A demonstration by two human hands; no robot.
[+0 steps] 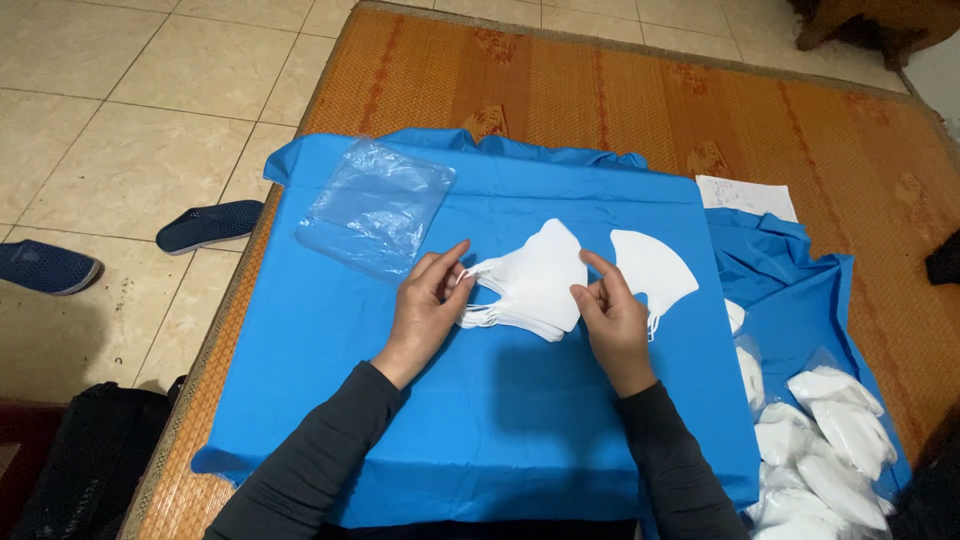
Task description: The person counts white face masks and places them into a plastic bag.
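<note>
On blue cloth (500, 420) | mask stack (530, 280) between hands | left hand (425, 310), right hand (612, 320) pinching its edges

Both forearms, in dark grey long sleeves, rose from six o'clock toward twelve, converging slightly. The left hand (425, 310) was cupped, fingers curled toward three o'clock. The right hand (612, 318) mirrored it, thumb and forefinger pinched, pointing toward eleven o'clock.
</note>
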